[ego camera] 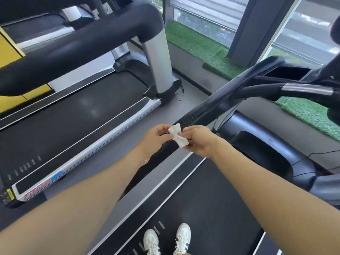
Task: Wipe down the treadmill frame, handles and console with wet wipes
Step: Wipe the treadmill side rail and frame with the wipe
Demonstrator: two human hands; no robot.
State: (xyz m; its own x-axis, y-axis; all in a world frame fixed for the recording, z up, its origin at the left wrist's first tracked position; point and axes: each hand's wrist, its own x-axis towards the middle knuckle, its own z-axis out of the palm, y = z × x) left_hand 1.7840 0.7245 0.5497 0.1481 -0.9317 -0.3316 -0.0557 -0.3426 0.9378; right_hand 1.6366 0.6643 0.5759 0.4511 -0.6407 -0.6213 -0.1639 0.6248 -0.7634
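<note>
Both hands, left hand (156,136) and right hand (199,139), pinch a crumpled wipe (178,135) between them, just above the black handle (200,115). No wiping contact now; console and frame likely remain.

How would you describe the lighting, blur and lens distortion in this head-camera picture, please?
Head view: daylight comes through the windows, overexposed at upper right; wide-angle bending curves the neighbouring treadmill's handrail; edges are soft, yet the wet wipe pinched between left hand and right hand is sharp.
</note>
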